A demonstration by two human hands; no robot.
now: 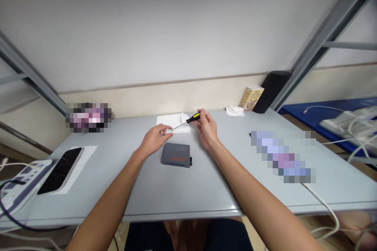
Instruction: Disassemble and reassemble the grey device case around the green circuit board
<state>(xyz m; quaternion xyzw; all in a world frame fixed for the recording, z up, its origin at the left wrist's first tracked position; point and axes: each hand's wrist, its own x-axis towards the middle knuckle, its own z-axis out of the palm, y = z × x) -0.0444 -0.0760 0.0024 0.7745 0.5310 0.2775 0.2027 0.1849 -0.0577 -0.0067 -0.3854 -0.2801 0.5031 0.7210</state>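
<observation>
My right hand (207,128) is closed around the black and yellow handle of a screwdriver (193,117). Its thin shaft slants down and left to the fingertips of my left hand (153,138). The left thumb and fingers are bent together close to the screwdriver's tip; anything between them is too small to make out. Just below both hands, a flat dark grey box (177,154) lies on the table, with orange lettering, a row of vent slots and a black part at its right side. White paper (165,119) lies behind the screwdriver shaft.
On the grey table (182,196), a phone (61,169) and a power strip (26,182) lie left. A yellow carton (251,98), crumpled tissue (235,110) and a black cylinder (271,91) stand at the back right. Blurred-out items lie left and right; a white cable (322,202) hangs over the front edge.
</observation>
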